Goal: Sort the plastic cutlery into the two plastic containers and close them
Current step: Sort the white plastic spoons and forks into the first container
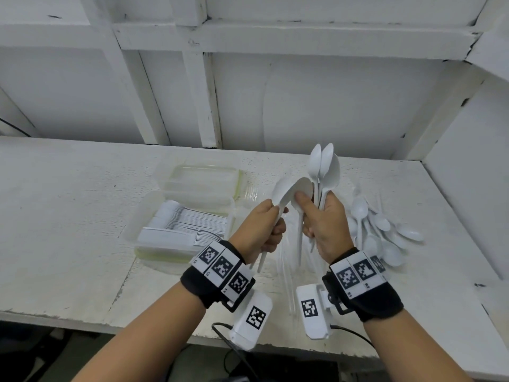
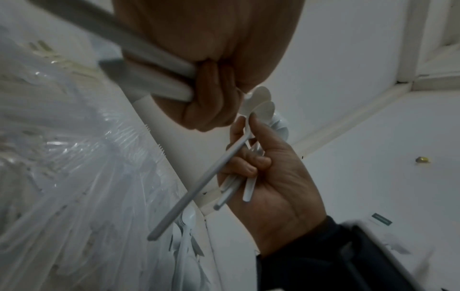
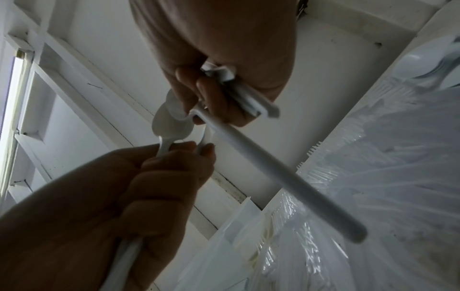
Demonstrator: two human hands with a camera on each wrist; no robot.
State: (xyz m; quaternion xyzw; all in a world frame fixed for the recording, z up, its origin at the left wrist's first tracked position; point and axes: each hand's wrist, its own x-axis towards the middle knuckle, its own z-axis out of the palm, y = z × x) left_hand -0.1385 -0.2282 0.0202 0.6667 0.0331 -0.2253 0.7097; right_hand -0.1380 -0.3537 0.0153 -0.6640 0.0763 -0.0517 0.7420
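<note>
Spoons [image 1: 323,172] are clamped in both grips, left hand [image 1: 264,224] and right hand [image 1: 326,224], at frame centre above the desk [image 1: 68,202]. Open desk lies left; container [image 1: 165,244] and loose spoon pile [image 1: 385,232] flank the hands.

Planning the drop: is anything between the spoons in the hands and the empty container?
Nothing visible blocks it. The empty container sits open behind the filled container; the right hand and left hand hold spoons above the table.
</note>
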